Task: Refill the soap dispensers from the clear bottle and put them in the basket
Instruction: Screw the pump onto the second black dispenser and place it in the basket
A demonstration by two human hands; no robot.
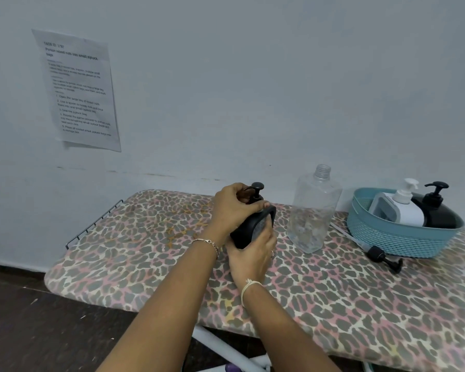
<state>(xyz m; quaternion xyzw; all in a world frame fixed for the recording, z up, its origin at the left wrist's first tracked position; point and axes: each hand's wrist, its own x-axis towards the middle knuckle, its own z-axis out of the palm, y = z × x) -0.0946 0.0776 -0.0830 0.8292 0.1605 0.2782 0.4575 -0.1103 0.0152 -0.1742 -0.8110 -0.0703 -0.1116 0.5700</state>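
Both our hands are wrapped around one black soap dispenser, which is tilted and held just above the near-middle of a leopard-print ironing board. Our left hand comes over the top, its fingers curled around the neck below the black pump head, with the thumb lying along the dispenser's upper edge. Our right hand grips the lower body from underneath, fingers curled around its side. We wear a thin chain bracelet on the left wrist and a pale string band on the right. Just to the right of the dispenser stands the clear bottle, upright, uncapped, and apart from our hands. Farther right, at the board's far edge, sits a light blue woven basket holding a white pump dispenser and a second black pump dispenser, both leaning. A loose black pump with its tube lies on the board in front of the basket. A printed paper sheet hangs on the pale wall to the left.
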